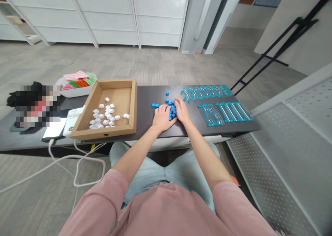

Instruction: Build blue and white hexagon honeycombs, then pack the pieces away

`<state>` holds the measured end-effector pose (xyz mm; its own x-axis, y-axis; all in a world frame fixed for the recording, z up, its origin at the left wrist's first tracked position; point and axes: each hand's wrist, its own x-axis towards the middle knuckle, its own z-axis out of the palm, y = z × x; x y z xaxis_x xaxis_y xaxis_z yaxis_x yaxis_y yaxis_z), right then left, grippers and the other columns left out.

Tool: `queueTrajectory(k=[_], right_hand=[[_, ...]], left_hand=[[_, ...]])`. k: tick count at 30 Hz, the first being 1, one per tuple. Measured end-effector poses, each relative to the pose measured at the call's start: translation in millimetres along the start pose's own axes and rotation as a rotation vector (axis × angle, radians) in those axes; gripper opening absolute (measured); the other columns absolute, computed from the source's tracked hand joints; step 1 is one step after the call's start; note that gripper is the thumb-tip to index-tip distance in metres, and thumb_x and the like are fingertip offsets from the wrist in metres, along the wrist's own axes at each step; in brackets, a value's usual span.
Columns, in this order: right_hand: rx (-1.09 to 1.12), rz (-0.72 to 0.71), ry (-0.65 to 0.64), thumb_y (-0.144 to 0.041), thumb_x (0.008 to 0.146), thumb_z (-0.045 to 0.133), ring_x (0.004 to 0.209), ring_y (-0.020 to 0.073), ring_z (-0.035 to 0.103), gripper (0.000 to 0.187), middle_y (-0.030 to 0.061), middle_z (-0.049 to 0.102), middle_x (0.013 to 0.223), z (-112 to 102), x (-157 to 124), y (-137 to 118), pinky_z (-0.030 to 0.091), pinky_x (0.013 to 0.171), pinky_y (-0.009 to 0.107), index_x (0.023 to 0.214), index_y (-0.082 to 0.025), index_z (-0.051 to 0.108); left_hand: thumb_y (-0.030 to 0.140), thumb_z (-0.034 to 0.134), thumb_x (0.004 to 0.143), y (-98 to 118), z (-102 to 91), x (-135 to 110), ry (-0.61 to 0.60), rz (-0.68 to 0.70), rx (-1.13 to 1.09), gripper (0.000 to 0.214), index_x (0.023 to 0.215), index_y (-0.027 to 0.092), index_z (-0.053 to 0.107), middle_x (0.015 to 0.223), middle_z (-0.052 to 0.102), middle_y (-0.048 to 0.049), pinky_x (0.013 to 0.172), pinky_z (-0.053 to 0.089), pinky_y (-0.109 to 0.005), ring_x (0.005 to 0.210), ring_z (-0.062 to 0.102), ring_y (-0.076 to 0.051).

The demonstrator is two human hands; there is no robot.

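Note:
A heap of small blue blocks (173,112) lies on the dark table between my two hands. My left hand (163,117) rests flat on the heap's left side, its fingers stretched out over some of the blocks. Along the right side of the heap, my right hand (182,110) lies with its fingers extended and touching it. Blocks under my palms are hidden. A few loose blue blocks (155,105) sit left of my left hand, and another blue block (167,93) is farther back.
Left of my hands stands a cardboard box (134,106) with several white blocks (101,116) inside. Clear tubes with teal ends (234,111) and curved clear pieces (204,92) lie in rows at right. A white basket (77,91) of colourful items and white cables (77,157) are at left.

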<state>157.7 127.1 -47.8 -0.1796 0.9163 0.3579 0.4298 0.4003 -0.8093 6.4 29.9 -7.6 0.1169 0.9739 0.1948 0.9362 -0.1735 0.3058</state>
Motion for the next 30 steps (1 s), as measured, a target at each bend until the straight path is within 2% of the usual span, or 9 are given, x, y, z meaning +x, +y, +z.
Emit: queueTrajectory(k=[5,9,12,17,24,27,30], right_hand=[[-0.246,-0.071,-0.101,-0.052,0.113,0.041,0.131,0.0323,0.068,0.049,0.018,0.075,0.138,1,-2,-8,0.051,0.122,0.051,0.133,-0.02,0.072],[-0.413,-0.048,-0.19,-0.04,0.111,0.046,0.13,0.0335,0.068,0.04,0.0158,0.075,0.137,-2,-4,-18,0.052,0.118,0.052,0.136,-0.022,0.072],[-0.441,-0.059,-0.231,-0.038,0.111,0.047,0.13,0.0336,0.067,0.039,0.0145,0.076,0.137,-6,-7,-25,0.052,0.116,0.052,0.139,-0.024,0.071],[-0.451,-0.105,-0.296,-0.038,0.111,0.048,0.132,0.036,0.063,0.038,0.0143,0.075,0.143,-11,-14,-31,0.05,0.113,0.054,0.137,-0.025,0.072],[-0.443,-0.137,-0.296,-0.035,0.109,0.05,0.128,0.0348,0.063,0.037,0.0149,0.076,0.14,-11,-15,-30,0.05,0.115,0.051,0.136,-0.022,0.07],[-0.447,-0.163,-0.305,-0.035,0.111,0.049,0.127,0.0348,0.062,0.038,0.0133,0.075,0.138,-11,-16,-30,0.049,0.117,0.052,0.136,-0.024,0.074],[-0.485,-0.128,-0.287,-0.04,0.111,0.052,0.122,0.0349,0.062,0.037,0.0135,0.073,0.131,-11,-18,-32,0.051,0.114,0.052,0.131,-0.027,0.08]], left_hand=[[0.046,0.064,0.106,1,-3.5,-4,0.006,0.018,-0.027,0.058,0.156,0.016,0.056,0.158,0.059,-0.0213,0.121,0.045,-0.054,0.15,0.048,-0.039],[0.046,0.072,0.1,0,-3.2,-5,0.028,0.006,-0.048,0.059,0.15,0.016,0.059,0.152,0.061,-0.0221,0.117,0.047,-0.055,0.142,0.053,-0.041],[0.049,0.075,0.098,-1,-2.5,-6,0.049,-0.006,-0.043,0.057,0.144,0.019,0.062,0.149,0.063,-0.0206,0.114,0.048,-0.054,0.139,0.054,-0.041],[0.05,0.071,0.101,-2,-1.7,-6,0.038,-0.002,-0.044,0.051,0.14,0.019,0.061,0.148,0.065,-0.0205,0.115,0.045,-0.055,0.14,0.054,-0.04],[0.049,0.073,0.099,-2,-0.7,-6,0.026,-0.017,-0.034,0.055,0.139,0.014,0.059,0.145,0.064,-0.0206,0.11,0.048,-0.05,0.133,0.056,-0.039],[0.05,0.073,0.099,-2,-1.3,-6,0.039,-0.005,-0.022,0.056,0.142,0.017,0.059,0.143,0.063,-0.0199,0.108,0.05,-0.049,0.132,0.057,-0.039],[0.054,0.075,0.099,-3,-3.8,-9,0.05,-0.012,-0.003,0.056,0.142,0.021,0.061,0.142,0.063,-0.0192,0.105,0.052,-0.049,0.132,0.058,-0.039]])
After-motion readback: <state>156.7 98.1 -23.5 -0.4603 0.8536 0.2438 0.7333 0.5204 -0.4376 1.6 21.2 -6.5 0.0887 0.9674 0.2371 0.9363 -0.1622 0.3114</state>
